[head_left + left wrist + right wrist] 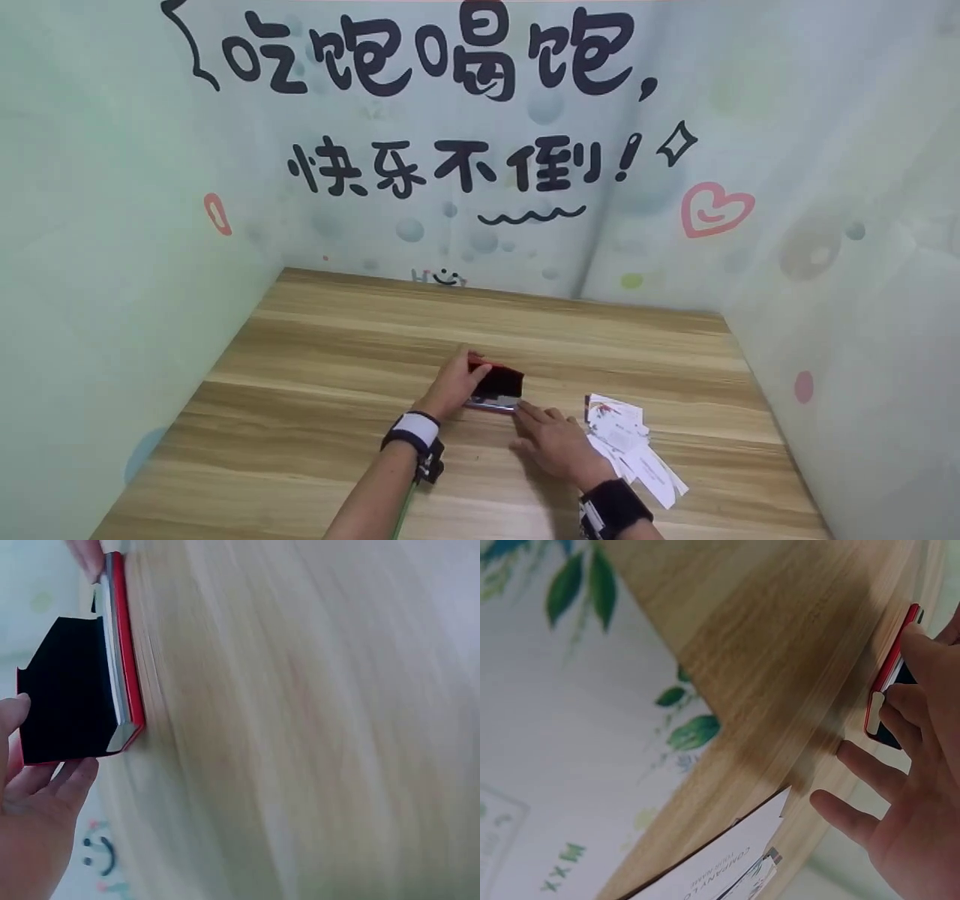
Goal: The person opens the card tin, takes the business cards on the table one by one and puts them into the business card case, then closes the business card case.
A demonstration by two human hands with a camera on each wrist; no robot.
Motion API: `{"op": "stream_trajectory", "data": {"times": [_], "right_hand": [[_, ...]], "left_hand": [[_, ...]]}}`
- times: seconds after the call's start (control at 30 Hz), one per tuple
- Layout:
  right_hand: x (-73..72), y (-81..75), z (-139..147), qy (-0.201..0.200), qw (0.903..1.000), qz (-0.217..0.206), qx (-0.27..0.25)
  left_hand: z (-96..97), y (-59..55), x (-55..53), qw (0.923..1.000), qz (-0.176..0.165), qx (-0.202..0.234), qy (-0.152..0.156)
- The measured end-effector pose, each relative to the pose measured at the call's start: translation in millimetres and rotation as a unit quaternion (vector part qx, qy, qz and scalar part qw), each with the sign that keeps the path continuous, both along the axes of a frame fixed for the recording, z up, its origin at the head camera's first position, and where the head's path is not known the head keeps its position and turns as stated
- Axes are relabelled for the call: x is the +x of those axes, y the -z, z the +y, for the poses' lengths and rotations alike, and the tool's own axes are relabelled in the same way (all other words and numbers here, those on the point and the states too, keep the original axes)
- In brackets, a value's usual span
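A red card case (501, 380) with a black lining stands with its lid raised near the middle of the wooden table. My left hand (452, 382) grips the raised lid, thumb on the black inside and fingers behind, as the left wrist view shows at the lid (67, 690). Along the case's base runs a silvery edge (114, 645). My right hand (559, 442) reaches to the right end of the case, its fingertips touching there with the other fingers spread; in the right wrist view they lie over the red edge (891, 660).
Several printed cards (626, 439) lie in a loose, fanned pile right of my right hand. One card with green leaves (570, 727) shows large in the right wrist view. Pale walls with printed writing (465, 165) enclose the wooden table (337, 337).
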State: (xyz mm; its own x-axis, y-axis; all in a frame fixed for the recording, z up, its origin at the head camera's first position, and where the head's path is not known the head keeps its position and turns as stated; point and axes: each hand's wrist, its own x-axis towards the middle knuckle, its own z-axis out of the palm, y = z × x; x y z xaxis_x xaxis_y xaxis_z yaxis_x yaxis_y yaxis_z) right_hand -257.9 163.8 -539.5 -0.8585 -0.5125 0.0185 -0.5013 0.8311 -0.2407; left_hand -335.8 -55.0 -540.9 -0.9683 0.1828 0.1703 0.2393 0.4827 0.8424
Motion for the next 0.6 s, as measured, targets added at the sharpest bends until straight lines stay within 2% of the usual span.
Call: {"op": "stream_trajectory", "data": {"times": [0.13,0.23,0.37,0.47,0.6], "right_hand": [[1.5,-2.0,-2,0.001,0.9999,-0.016,-0.003],[1.8,-2.1,-2,0.004,0.9997,-0.025,-0.006],[1.8,-1.6,-1,0.006,0.9995,-0.028,-0.008],[2.4,-3.0,0,0.005,0.9995,-0.03,-0.009],[2.6,-3.4,1,0.007,0.9994,-0.032,-0.01]], "left_hand": [[-0.8,6.0,0.1,0.9957,-0.027,0.06,-0.065],[-2.2,11.0,1.3,0.9937,-0.027,0.071,-0.082],[-4.7,18.8,2.9,0.9937,-0.019,0.094,-0.058],[-5.9,22.1,2.9,0.9924,-0.034,0.117,-0.021],[-7.5,23.7,1.3,0.99,-0.055,0.123,0.042]]}}
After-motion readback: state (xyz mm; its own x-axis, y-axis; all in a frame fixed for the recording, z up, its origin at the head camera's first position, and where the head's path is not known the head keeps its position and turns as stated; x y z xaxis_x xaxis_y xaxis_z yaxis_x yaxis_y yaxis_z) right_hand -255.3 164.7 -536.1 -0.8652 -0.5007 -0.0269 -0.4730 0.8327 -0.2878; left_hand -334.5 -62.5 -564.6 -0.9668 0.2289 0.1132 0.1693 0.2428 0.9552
